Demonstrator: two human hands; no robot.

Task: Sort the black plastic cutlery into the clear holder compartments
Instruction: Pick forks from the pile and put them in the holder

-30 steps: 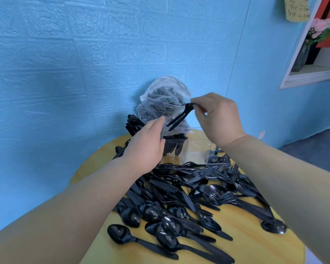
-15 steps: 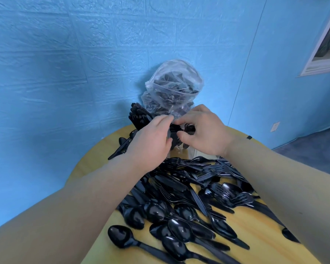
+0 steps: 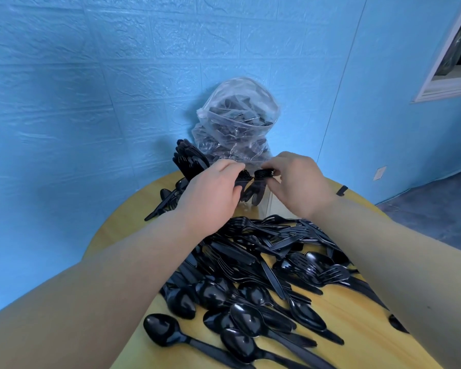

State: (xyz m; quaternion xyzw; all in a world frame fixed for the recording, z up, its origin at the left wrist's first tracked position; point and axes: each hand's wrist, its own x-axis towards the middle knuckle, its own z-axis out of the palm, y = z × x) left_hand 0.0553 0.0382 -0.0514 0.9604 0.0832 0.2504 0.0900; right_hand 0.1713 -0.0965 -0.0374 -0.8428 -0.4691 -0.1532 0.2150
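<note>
- The round yellow wooden table (image 3: 357, 328) carries most of the unfinished work: a wide loose heap of black plastic spoons, forks and knives (image 3: 250, 275) lies unsorted across its near half.
- A crumpled clear plastic bag (image 3: 237, 123) by the blue wall holds more black pieces.
- The clear plastic holder (image 3: 270, 206) at the table's far edge has upright cutlery in its left and middle compartments; the right one looks nearly empty, so I judge sorting well short of half done.
- The left hand (image 3: 210, 193) curls its fingers on the middle bundle's handle tops.
- The right hand (image 3: 298, 182) pinches handle ends just beside it.
</note>
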